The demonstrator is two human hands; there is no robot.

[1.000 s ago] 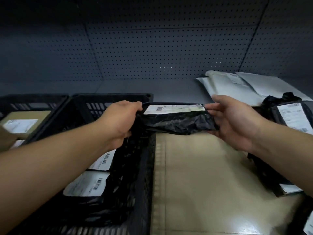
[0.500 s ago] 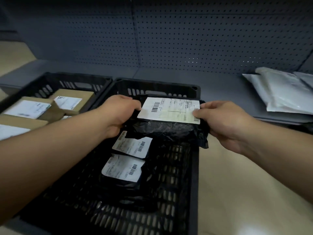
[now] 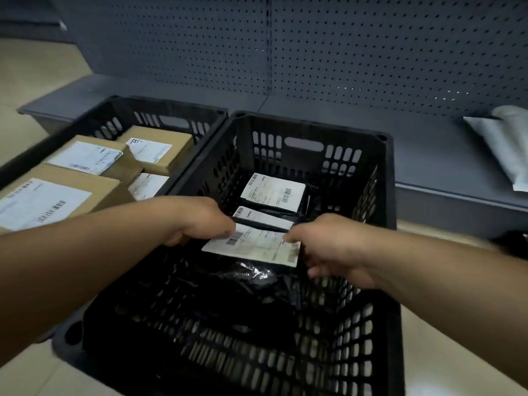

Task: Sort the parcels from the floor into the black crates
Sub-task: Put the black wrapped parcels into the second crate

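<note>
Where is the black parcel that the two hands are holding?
In the head view, the black parcel is low inside the right-hand crate, held between the left hand and the right hand, nearer the camera than two labelled parcels.

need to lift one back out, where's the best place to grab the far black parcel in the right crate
Take the far black parcel by its right edge, where loose black plastic shows past the white label. Come from above: it lies flat on the floor of the right crate, walled in, another parcel against its near side.
</note>
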